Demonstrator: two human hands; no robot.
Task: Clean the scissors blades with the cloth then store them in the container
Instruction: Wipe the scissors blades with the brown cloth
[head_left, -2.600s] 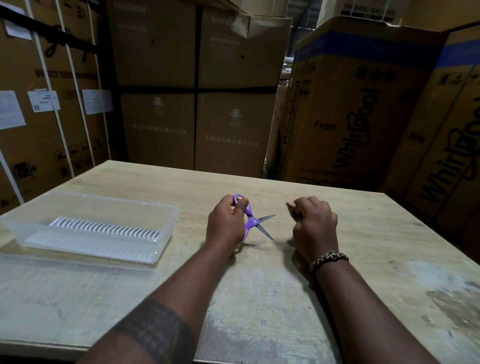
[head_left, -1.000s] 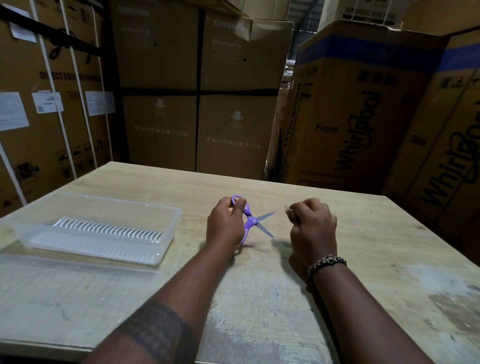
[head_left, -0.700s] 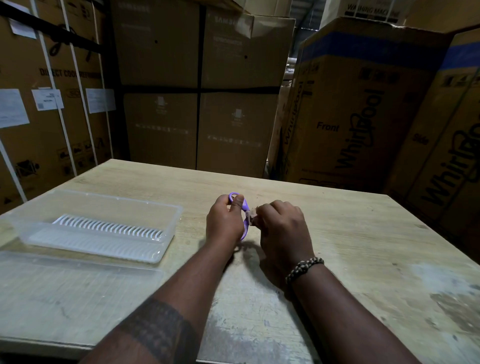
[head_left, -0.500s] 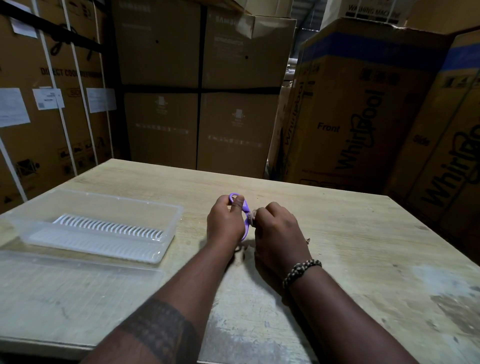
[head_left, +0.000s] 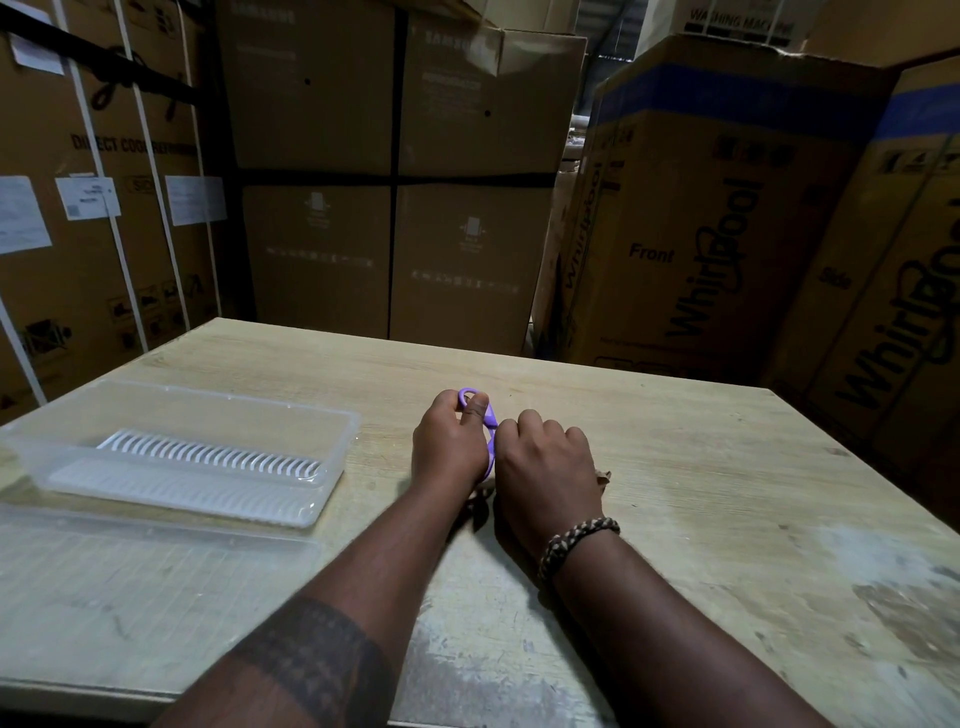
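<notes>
My left hand (head_left: 449, 447) grips the purple handles of small scissors (head_left: 488, 418) above the middle of the wooden table (head_left: 727, 493), thumb through the upper ring. My right hand (head_left: 545, 467) is closed over the blades, which are hidden under it. A scrap of brownish cloth (head_left: 602, 475) pokes out at the right edge of that fist, and another bit shows below between the two wrists. The clear plastic container (head_left: 343, 431) with a ribbed white insert stands open to the left of my hands.
The container's clear lid (head_left: 156, 551) lies flat in front of it near the table's front left edge. Tall cardboard appliance boxes (head_left: 701, 234) surround the table at the back, left and right. A worn pale patch (head_left: 883, 571) marks the table at right.
My right hand, earlier apart from the open blades, moved left and closed over them with the cloth. It has since slid slightly toward me along the blades. My left hand stayed put.
</notes>
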